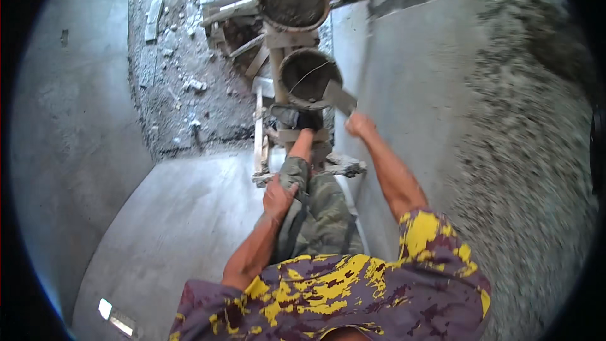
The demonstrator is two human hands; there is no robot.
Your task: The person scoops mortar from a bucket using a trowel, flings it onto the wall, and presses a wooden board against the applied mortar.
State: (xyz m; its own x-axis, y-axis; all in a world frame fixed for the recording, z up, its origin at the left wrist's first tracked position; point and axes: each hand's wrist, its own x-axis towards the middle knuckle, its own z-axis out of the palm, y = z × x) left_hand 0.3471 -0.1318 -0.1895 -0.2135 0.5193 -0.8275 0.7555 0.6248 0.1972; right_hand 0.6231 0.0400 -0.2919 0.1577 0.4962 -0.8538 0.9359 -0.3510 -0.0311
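My right hand (360, 125) is closed round the handle of a trowel (341, 97). The flat, greyish blade reaches over the right rim of the nearer bucket (287, 88), which has dark mortar in it and a thin wire handle lying across its mouth. Lower down, my left hand (278, 198) grips the camouflage trouser leg (295, 173) at my bent knee. That leg is bared below the knee, and its dark shoe (309, 119) rests just below the bucket.
A second mortar bucket (294, 2) stands farther off on the narrow wooden scaffold (291, 39). Rubble and boards (153, 20) litter the ground far below at left. Close on the right rises a wall (416, 82), partly smooth, partly rough (524, 170). Another grey wall (76, 88) stands left.
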